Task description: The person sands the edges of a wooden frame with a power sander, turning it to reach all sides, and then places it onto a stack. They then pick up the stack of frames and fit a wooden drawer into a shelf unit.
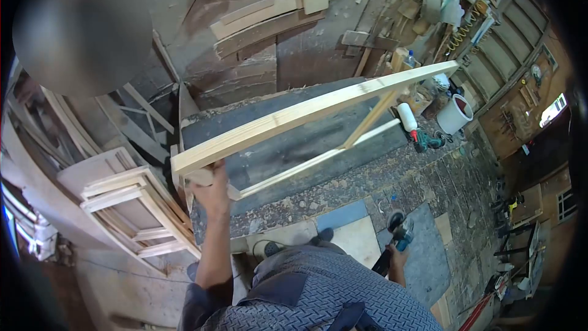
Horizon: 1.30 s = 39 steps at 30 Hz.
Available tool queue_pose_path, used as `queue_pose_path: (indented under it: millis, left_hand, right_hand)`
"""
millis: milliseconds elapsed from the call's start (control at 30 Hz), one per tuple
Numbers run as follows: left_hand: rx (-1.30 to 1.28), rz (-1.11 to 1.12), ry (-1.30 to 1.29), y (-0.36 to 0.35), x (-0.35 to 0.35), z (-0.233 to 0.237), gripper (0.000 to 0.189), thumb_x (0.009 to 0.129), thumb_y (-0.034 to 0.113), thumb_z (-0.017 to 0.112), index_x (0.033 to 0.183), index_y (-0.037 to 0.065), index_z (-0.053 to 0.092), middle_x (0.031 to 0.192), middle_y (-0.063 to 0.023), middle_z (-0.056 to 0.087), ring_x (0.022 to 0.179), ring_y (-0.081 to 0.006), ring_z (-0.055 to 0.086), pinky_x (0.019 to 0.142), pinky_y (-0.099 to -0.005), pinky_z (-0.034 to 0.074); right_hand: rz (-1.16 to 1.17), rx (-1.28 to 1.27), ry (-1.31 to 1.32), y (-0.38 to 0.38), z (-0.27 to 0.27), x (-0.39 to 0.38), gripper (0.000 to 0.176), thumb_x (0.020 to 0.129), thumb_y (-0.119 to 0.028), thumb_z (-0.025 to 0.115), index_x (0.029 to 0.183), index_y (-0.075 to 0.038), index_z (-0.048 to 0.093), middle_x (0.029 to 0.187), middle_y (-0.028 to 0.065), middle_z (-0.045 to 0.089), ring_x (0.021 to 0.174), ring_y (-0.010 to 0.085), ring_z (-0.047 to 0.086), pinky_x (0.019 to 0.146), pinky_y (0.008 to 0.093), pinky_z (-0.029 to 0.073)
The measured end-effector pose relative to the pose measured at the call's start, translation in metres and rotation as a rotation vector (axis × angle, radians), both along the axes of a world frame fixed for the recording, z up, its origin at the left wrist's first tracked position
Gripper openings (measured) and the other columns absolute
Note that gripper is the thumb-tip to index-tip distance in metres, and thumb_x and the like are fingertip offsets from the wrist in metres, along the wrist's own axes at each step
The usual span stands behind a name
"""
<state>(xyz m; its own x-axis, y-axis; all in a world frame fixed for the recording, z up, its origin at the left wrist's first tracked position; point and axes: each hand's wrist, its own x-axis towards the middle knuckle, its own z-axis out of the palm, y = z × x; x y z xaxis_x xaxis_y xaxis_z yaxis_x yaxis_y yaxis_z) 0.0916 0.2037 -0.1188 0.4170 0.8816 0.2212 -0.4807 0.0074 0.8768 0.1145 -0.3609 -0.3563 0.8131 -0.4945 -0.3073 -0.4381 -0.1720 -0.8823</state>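
Note:
A pale wooden frame [306, 106] stands on edge on the dark worktop, its long, slightly curved upper rail running from near left to far right. My left hand [212, 191] is closed around the frame's near left end, with part of the fingers hidden behind the wood. Low on the right, my right hand [398, 260] grips an angle grinder [402, 239] with a teal body and a round disc at its head. The grinder is held away from the frame, over the floor side of the bench.
A white bottle with a red cap [407, 117], a teal drill [430, 141] and a white bucket [454, 114] stand at the bench's right end. Smaller wooden frames [138, 199] lean at left. Wood offcuts [269, 24] lie beyond the bench.

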Motion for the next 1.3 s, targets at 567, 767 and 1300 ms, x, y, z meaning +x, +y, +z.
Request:
queue_pose_path:
  millis: [567,767,1300]
  left_hand:
    - [0.267,-0.219,0.023,0.020,-0.005,0.011,0.042,0.097,0.040,0.051,0.102,0.000,0.059,0.091,-0.0119,0.062,0.079,-0.0183,0.062,0.071,-0.0311,0.049]
    - [0.222,-0.282,0.249,0.009,-0.002,0.030,0.039,0.098,0.033,0.045,0.093,-0.002,0.062,0.062,-0.0043,0.053,0.056,-0.0119,0.051,0.053,-0.0259,0.037]
    - [0.235,-0.292,0.229,0.009,0.002,0.031,0.042,0.095,0.034,0.043,0.088,-0.003,0.060,0.060,-0.0058,0.051,0.054,-0.0127,0.047,0.052,-0.0268,0.033]
  right_hand:
    - [1.192,-0.570,-0.196,0.279,0.114,0.141,0.068,0.061,-0.027,0.081,0.119,-0.004,0.055,0.104,0.0252,0.066,0.101,0.0426,0.063,0.086,0.0477,0.050]
    - [1.504,-0.693,-0.088,0.359,0.108,0.108,0.067,0.066,-0.038,0.078,0.119,-0.006,0.050,0.101,0.0243,0.068,0.096,0.0442,0.064,0.082,0.0514,0.051]
    - [1.051,-0.680,0.005,0.277,0.095,0.204,0.076,0.063,-0.034,0.084,0.121,-0.001,0.048,0.105,0.0259,0.067,0.101,0.0437,0.064,0.086,0.0488,0.051]
